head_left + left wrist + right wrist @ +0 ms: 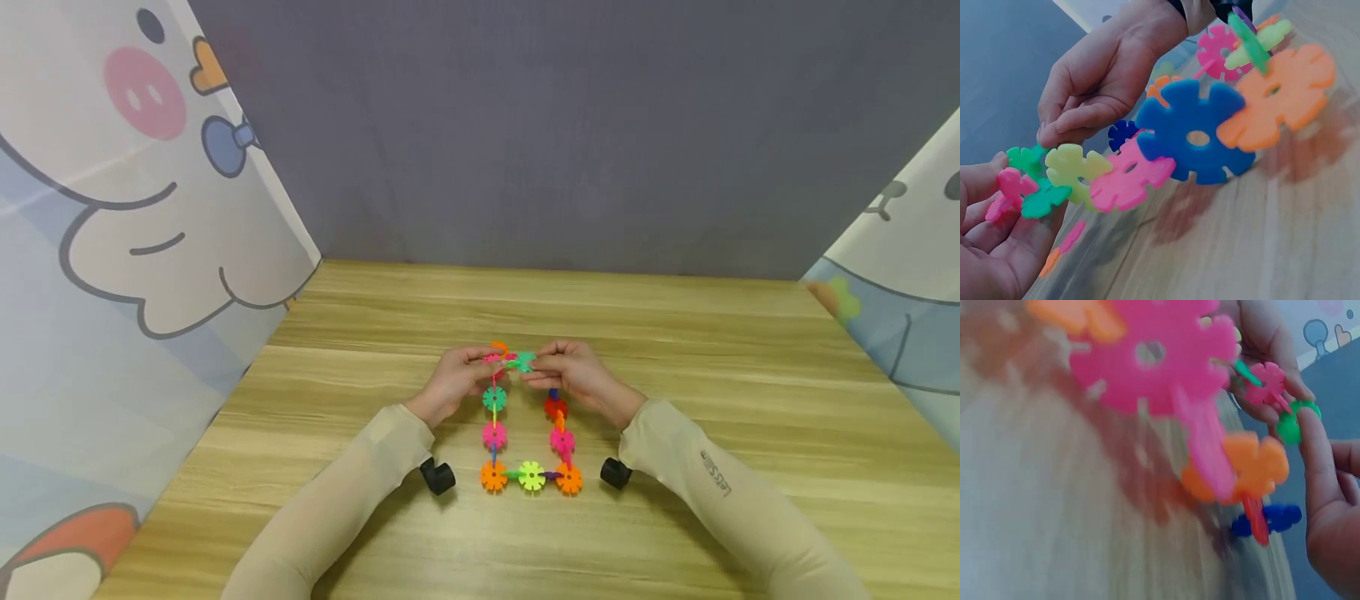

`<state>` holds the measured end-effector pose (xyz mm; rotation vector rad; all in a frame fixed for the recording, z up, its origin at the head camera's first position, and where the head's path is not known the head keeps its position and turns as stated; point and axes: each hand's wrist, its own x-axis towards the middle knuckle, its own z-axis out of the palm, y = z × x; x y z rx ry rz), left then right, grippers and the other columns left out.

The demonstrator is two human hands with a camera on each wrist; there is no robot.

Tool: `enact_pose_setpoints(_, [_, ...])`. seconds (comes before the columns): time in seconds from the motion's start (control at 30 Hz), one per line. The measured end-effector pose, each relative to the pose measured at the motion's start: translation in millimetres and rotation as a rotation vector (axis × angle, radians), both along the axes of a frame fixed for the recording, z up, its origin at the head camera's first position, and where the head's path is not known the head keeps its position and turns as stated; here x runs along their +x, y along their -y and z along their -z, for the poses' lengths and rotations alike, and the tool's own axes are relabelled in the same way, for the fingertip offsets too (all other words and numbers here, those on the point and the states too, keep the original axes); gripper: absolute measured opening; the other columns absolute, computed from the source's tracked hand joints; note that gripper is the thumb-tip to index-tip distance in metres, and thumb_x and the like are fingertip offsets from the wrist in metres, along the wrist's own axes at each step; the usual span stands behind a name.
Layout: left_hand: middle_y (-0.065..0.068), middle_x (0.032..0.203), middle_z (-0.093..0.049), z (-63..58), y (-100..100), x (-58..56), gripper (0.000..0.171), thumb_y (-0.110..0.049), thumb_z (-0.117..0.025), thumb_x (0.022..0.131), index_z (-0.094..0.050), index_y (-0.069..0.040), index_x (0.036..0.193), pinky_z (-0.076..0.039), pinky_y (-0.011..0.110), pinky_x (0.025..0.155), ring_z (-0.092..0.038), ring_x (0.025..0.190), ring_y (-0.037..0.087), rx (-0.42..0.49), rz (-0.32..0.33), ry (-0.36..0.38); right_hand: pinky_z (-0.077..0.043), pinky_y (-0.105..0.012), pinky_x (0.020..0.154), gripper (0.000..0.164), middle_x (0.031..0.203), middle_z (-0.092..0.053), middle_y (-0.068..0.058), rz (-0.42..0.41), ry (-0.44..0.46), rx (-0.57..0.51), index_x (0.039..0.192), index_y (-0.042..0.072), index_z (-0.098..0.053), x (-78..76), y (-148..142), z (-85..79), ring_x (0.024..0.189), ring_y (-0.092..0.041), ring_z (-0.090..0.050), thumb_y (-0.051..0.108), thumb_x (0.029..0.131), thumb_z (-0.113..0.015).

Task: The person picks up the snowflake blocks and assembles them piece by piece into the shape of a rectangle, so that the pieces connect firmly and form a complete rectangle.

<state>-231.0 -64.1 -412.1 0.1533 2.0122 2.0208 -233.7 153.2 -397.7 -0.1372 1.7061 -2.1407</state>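
Note:
A chain of slotted plastic flower discs lies on the wooden table, bent into an open-topped frame. Its near side joins an orange disc (494,477), a yellow-green disc (532,476) and another orange disc (569,478). At the far end of its left side, my left hand (453,379) grips a pink disc (1017,186) between thumb and fingers. My right hand (585,379) pinches a green disc (1289,428) beside that pink one. Near the right hand, the chain's right side ends in a red disc (556,407) and a dark blue disc (1266,520).
Just beyond the left fingers lies an orange disc (499,347), partly hidden. Black wrist cameras (438,477) sit at both sleeves, close beside the chain. A grey panel (525,142) rises behind the table (675,317), with printed cartoon sheets (150,250) at the sides.

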Motion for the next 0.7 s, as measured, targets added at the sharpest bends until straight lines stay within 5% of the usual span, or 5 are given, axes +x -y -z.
enact_pose_setpoints(0.37, [0.014,0.112,-0.071,-1.0,5.9,-1.7,0.037,-0.011,-0.063,0.098,-0.060,0.002,0.133,-0.059,0.033,0.077,-0.071,0.097,0.025,0.031,0.077,-0.017,-0.060,-0.033,0.073,0.007,0.083,-0.068,-0.013,-0.048,-0.023,0.086,0.101,-0.008,-0.055,-2.6,-1.7,-7.8,0.076,-0.020,-0.074,-0.011,0.095,-0.054])
enact_pose_setpoints(0.7, [0.013,0.107,-0.069,-4.2,6.6,1.4,0.043,-0.009,-0.064,0.097,-0.056,-0.001,0.139,-0.058,0.030,0.070,-0.069,0.084,0.021,0.036,0.089,0.023,-0.061,-0.034,0.071,0.015,0.081,-0.072,-0.012,-0.102,-0.075,0.166,0.109,-0.014,-0.058,-6.5,-9.2,-8.1,0.073,-0.019,-0.073,-0.008,0.095,-0.055])
